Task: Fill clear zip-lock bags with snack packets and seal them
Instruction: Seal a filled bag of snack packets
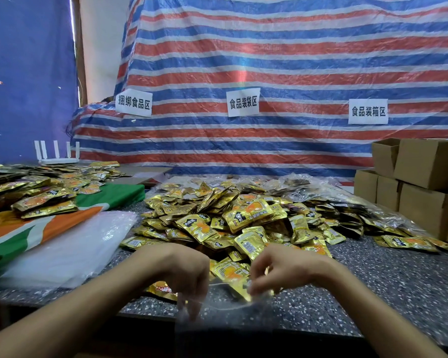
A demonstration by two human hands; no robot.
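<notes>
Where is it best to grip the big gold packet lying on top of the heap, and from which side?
Pinch the packet by its near edge, coming from above and in front. It lies face up on top of the heap, uncovered, and that edge seems to jut out, likely leaving room to pinch. The right hand is nearer.

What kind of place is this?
Probably a small food-packing workshop: a heap of gold snack packets on the table, paper zone signs taped to a striped tarp, stacked cardboard boxes at right, and a clear bag in the left hand.
</notes>
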